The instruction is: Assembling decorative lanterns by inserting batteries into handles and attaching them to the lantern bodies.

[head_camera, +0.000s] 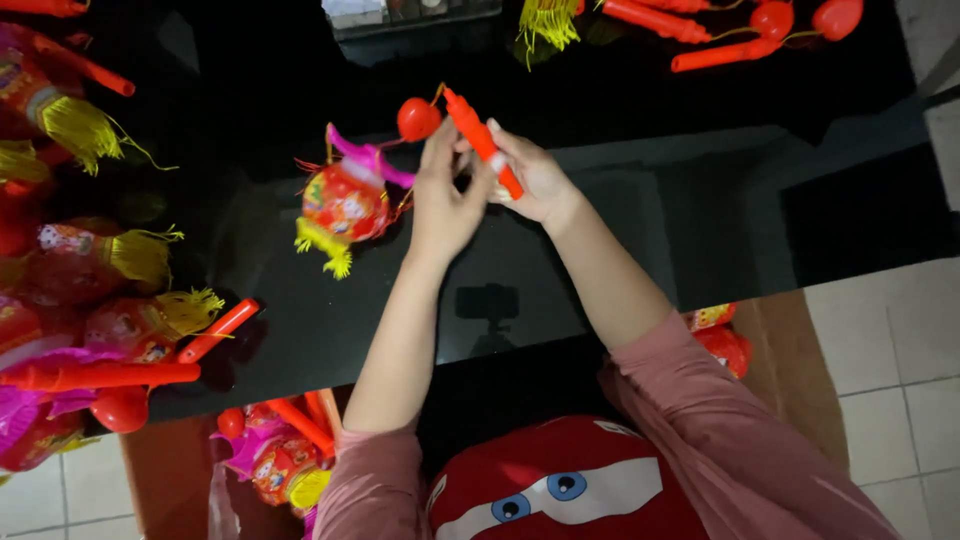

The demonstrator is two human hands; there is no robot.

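Assembling a toy lantern (345, 205) above the black counter (620, 210): right hand (540, 180) pinches the orange handle stick (480, 140), left hand (445, 200) fingers the red ball (418, 118), likely needing the cord seated next.

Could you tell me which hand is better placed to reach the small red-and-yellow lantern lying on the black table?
Probably the left hand: it is right beside the lantern, while the right hand grips the red stick.

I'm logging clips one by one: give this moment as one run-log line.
left hand: touching red stick | right hand: holding red stick | red ball at stick tip | lantern toy beside left hand | surface: black table
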